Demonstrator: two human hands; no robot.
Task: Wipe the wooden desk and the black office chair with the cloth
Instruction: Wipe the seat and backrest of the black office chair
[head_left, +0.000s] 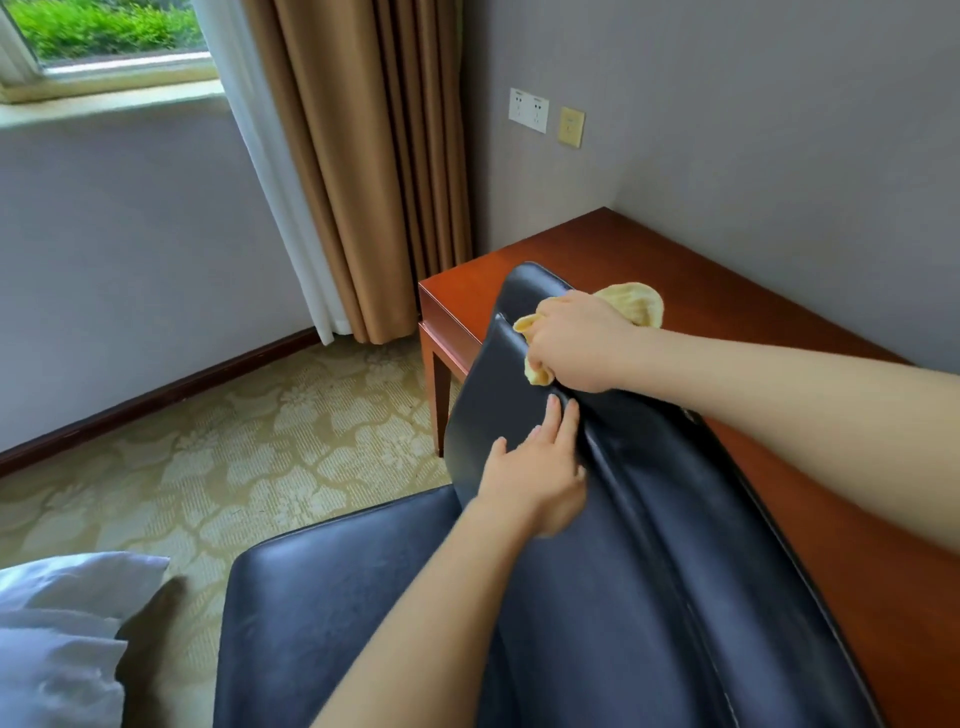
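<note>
Yellow cloth (635, 304) is being gripped in the curled right hand (576, 343) against the black office chair (649, 571), while the left hand (535, 478) is resting straight fingers on its backrest.

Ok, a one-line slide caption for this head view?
Right hand grips a yellow cloth on the black chair's backrest; left hand rests flat on it, wooden desk behind.

- The right hand (576, 340) covers most of the cloth (636, 306); I see only its two ends, and the fingers curl out of my sight.
- The black chair (649, 571) is cut by the lower edge.
- The chair back and the right arm hide much of the worktop (649, 249).
- The white pillow (62, 623) is cut at the left edge.
</note>
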